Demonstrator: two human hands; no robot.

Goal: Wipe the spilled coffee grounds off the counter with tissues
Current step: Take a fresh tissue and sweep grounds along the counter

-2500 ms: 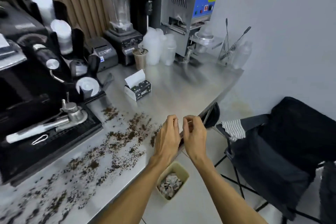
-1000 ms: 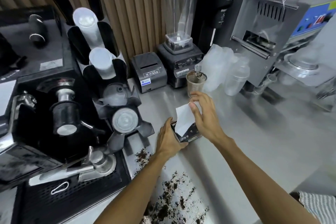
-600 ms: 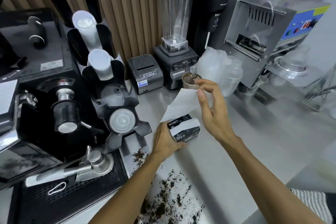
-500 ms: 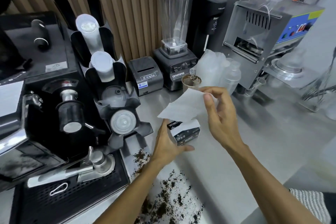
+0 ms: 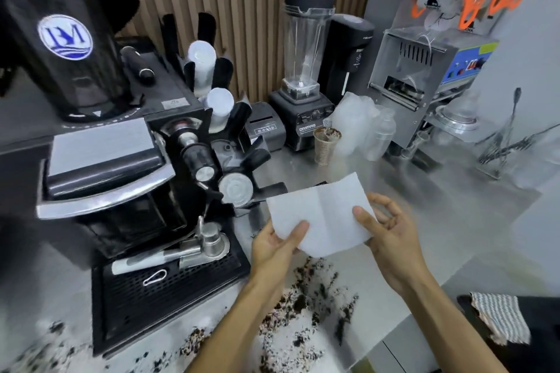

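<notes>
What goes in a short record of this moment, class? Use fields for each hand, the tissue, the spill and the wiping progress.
left hand: pinches the tissue at its near left corner
right hand: pinches the tissue's right edge
tissue: unfolded, held in the air over the counter
coffee grounds: scattered on the counter, nearer than the tissue
wiping: not yet begun

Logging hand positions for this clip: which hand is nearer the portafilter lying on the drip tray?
Left. The left hand is just right of the portafilter, pinching the tissue; the right hand holds the tissue's other side, farther right.
</notes>
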